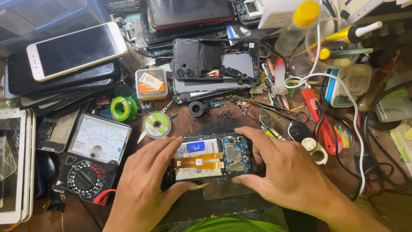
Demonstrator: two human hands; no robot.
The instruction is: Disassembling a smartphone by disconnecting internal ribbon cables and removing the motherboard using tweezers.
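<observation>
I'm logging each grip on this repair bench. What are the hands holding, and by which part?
Both hold the opened phone: the left hand at its left end, the right hand around its right end.

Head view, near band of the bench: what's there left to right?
Analog multimeter → left hand → opened phone held between both hands → right hand → red-handled pliers → white cable.
</observation>
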